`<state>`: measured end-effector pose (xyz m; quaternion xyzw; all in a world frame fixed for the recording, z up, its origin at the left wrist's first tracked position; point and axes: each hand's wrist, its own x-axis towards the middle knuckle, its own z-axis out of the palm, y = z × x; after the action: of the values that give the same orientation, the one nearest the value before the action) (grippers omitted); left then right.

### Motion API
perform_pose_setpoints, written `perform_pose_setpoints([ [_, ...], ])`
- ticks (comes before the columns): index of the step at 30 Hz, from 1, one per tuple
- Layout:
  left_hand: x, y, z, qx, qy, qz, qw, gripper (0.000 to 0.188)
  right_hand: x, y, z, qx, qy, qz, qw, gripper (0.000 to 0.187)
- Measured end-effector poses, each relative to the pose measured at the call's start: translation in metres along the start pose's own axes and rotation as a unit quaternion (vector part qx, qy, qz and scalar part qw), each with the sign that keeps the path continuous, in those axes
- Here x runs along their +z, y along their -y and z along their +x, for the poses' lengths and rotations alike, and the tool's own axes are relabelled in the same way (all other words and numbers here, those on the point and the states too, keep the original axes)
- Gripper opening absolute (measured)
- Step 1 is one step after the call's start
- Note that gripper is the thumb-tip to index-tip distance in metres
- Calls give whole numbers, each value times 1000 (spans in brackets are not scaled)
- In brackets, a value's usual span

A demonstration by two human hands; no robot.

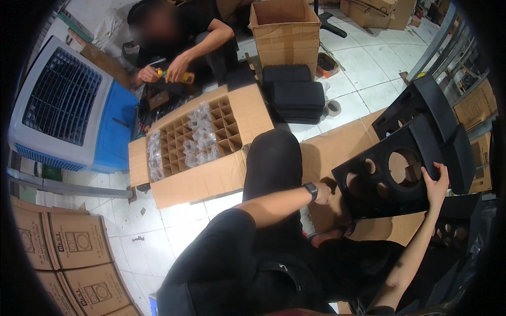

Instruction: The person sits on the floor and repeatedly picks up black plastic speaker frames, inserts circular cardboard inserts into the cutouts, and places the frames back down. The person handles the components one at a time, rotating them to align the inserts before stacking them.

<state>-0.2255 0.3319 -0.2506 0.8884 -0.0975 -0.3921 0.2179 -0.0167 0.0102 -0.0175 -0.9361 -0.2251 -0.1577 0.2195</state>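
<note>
A black speaker cabinet (358, 181) with round holes of several sizes in its front panel stands tilted on flattened cardboard at the right. My right hand (436, 183) grips its right edge, the thumb at the front panel and the fingers over the side. Beside the cabinet's left edge is my left hand (323, 193), below a dark wristwatch (312, 190). Its fingers look curled, and anything they hold is in shadow. A second black cabinet (429, 100) stands right behind the first.
An open carton (197, 181) with cardboard dividers and clear plastic wrapping lies ahead. Beyond it a person (211, 39) holds a yellow tool (179, 76). A blue-and-white air cooler (63, 100) stands left, printed boxes (79, 239) nearer. Black panels (298, 100) lie stacked near a tall carton (287, 37).
</note>
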Motion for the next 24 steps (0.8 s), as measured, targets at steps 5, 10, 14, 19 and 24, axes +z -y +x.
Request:
perform_pose_setpoints([
  [5, -2, -1, 0, -7, 0, -9, 1000, 60, -4, 7, -3, -6, 1, 1, 1000, 42],
  [10, -1, 2, 2, 6, -14, 22, 1000, 58, -6, 19, 1, -18, -16, -15, 1000, 42],
  [14, 3, 13, -13, 13, -51, -30, 998, 54, 0, 22, -1, -16, -37, -44, 998, 52],
  [19, -11, 19, -24, 74, -57, -128, 987, 48, 7, 0, -12, -21, -77, -116, 990, 66],
  [24, -33, 2, -30, 55, -36, -135, 989, 42, 8, 11, -15, 42, -37, -113, 992, 69],
])
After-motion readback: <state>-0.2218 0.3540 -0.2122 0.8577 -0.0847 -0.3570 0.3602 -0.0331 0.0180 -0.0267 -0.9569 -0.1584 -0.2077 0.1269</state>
